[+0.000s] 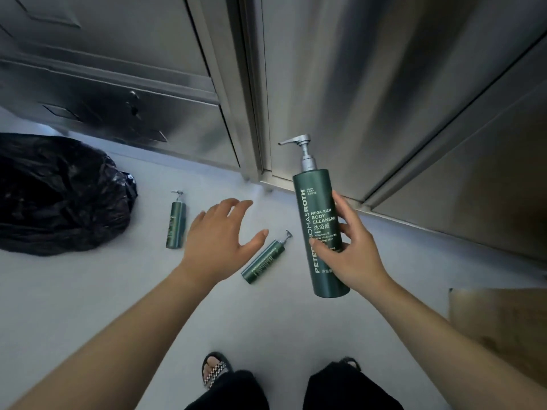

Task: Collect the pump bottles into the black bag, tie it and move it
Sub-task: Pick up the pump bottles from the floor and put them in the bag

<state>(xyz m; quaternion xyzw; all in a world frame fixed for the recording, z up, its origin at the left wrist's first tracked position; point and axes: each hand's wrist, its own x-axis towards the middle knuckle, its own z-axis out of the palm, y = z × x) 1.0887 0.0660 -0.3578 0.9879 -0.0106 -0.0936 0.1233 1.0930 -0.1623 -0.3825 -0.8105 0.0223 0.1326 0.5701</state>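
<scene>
Green plastic and grey metal fill this downward look at a pale floor (88,294) from a person standing over it. Their right hand (352,250) grasps a tall dark green pump bottle (318,202) in the air, thumb across the front of the label and fingers wrapped around the far side. This held bottle is upright, tilted slightly, with its grey pump head at the top and the spout pointing left. White lettering on it reads "Mega-Rich Body Cleanser".

The left hand (219,235) is empty, palm down and fingers spread loosely, hovering above the floor between two smaller-looking bottles of the same kind. One floor bottle (176,223) lies just left of that hand, its pump pointing away from the person. The other, a slanted bottle (265,259), lies on its side just right of the hand, below the thumb, with its pump angled up and to the right.

A crumpled black bag (56,199) sits on the floor at the far left, near the first floor bottle but apart from it. Whether its mouth is open I cannot tell.

Brushed metal cabinet doors (355,84) rise behind everything. A brown cardboard box (500,321) shows at the right edge. At the bottom, black trouser legs and a sandalled foot (214,369) are visible.
</scene>
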